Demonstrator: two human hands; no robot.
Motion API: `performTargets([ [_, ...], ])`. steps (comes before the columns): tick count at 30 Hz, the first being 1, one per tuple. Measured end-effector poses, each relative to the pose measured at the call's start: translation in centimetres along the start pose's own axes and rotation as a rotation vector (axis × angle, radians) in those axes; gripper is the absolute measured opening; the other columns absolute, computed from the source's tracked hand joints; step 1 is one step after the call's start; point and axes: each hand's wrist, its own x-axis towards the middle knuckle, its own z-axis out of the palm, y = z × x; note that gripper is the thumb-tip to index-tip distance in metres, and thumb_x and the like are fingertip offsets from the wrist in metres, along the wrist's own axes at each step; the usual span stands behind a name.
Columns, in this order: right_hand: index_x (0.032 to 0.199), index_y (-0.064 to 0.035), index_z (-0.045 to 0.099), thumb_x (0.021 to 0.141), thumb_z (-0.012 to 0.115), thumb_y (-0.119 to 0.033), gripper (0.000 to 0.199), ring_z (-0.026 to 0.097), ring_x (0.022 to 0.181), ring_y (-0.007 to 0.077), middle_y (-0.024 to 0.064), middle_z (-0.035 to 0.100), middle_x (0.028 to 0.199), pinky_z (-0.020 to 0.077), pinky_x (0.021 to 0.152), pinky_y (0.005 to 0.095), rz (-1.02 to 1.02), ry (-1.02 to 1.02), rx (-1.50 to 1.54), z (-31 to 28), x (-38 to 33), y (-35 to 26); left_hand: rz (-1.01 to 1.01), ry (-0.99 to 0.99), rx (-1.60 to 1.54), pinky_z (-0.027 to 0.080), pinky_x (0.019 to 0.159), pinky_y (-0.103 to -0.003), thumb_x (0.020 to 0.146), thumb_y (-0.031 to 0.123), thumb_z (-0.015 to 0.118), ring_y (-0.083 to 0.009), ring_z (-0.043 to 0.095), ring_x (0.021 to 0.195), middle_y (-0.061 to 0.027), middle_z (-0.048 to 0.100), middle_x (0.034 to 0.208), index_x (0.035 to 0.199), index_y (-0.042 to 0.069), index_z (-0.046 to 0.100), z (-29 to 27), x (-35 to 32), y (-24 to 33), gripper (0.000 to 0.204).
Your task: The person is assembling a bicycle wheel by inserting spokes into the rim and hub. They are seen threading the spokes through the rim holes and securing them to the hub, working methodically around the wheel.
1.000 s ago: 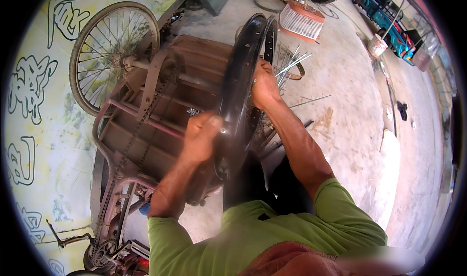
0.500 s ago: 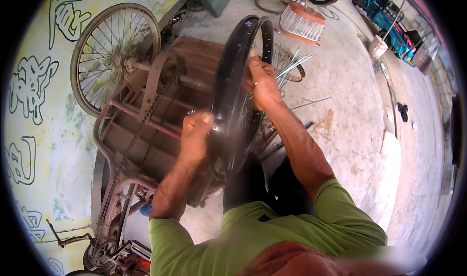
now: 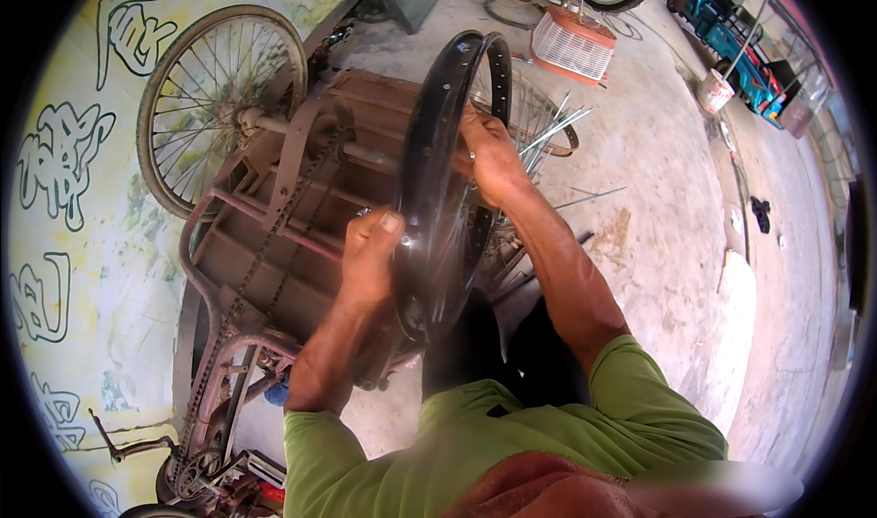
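A black wheel rim (image 3: 423, 166) stands upright in front of me, its edge turned toward me and spoke holes showing along it. My left hand (image 3: 370, 248) is closed round the rim's left side, thumb on top, with the fingers partly hidden. Across from it my right hand (image 3: 493, 160) grips the rim's right inner side, its fingertips hidden behind the edge. Some blurred spokes show inside the rim. Beyond my right hand, several loose silver spokes (image 3: 559, 130) lie in a bundle over another bare rim (image 3: 568, 141) on the floor.
An overturned cargo tricycle (image 3: 265, 253) with a spoked wheel (image 3: 224, 107) fills the left, beside a painted wall (image 3: 91, 244). Far off are an orange-and-white basket (image 3: 571, 45), a white bucket (image 3: 714, 90) and a blue vehicle (image 3: 740, 52). Concrete floor (image 3: 658, 244) spreads to the right.
My right hand has slid slightly down along the rim, and its thumb is now lower. My left hand keeps its place on the rim.
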Motion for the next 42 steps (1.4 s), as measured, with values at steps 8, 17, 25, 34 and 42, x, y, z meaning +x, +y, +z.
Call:
performTargets([
  [8,0.103,-0.0113,0.064,0.096,0.044,-0.064,0.057,0.060,0.082,0.0127,0.0000,0.065,0.098,0.0494,0.080,0.0352,0.032,-0.060,-0.093,0.1,0.0,-0.7,-0.005,0.018,-0.025,0.046,0.048,-0.025,0.086,0.057,0.061,-0.0135,0.057,0.053,-0.0093,0.062,0.065,0.081,-0.002,0.063,-0.1,0.0,0.4,0.059],
  [17,0.103,-0.0063,0.063,0.094,0.042,-0.068,0.066,0.048,0.064,0.0067,0.0030,0.067,0.091,0.0395,0.061,0.0255,0.027,-0.183,-0.156,-0.1,0.7,-1.1,-0.033,0.043,-0.032,0.048,0.050,-0.026,0.086,0.056,0.062,-0.0143,0.060,0.055,-0.0105,0.065,0.067,0.082,-0.002,0.064,-0.2,-0.1,0.9,0.058],
  [25,0.109,-0.0056,0.063,0.095,0.041,-0.067,0.067,0.058,0.079,0.0121,0.0061,0.068,0.103,0.0460,0.070,0.0317,0.038,-0.135,-0.220,0.4,0.9,-1.5,0.015,0.052,-0.062,0.047,0.049,-0.026,0.086,0.056,0.063,-0.0144,0.058,0.053,-0.0103,0.064,0.067,0.082,-0.002,0.064,-1.1,0.5,0.0,0.058],
  [34,0.107,-0.0058,0.064,0.102,0.044,-0.042,0.042,0.062,0.096,0.0144,0.0050,0.065,0.103,0.0490,0.085,0.0341,0.065,-0.201,-0.214,1.3,1.4,-1.0,-0.026,0.094,0.011,0.045,0.047,-0.025,0.086,0.060,0.060,-0.0117,0.057,0.051,-0.0082,0.063,0.063,0.078,0.000,0.064,-1.0,0.9,1.0,0.061],
  [42,0.106,-0.0036,0.064,0.103,0.040,-0.047,0.049,0.063,0.094,0.0157,0.0058,0.067,0.102,0.0504,0.079,0.0309,0.060,-0.145,-0.140,1.3,1.5,-1.0,0.007,0.071,-0.057,0.045,0.046,-0.026,0.085,0.058,0.062,-0.0135,0.057,0.050,-0.0096,0.062,0.063,0.079,-0.001,0.064,-1.4,0.9,0.0,0.059],
])
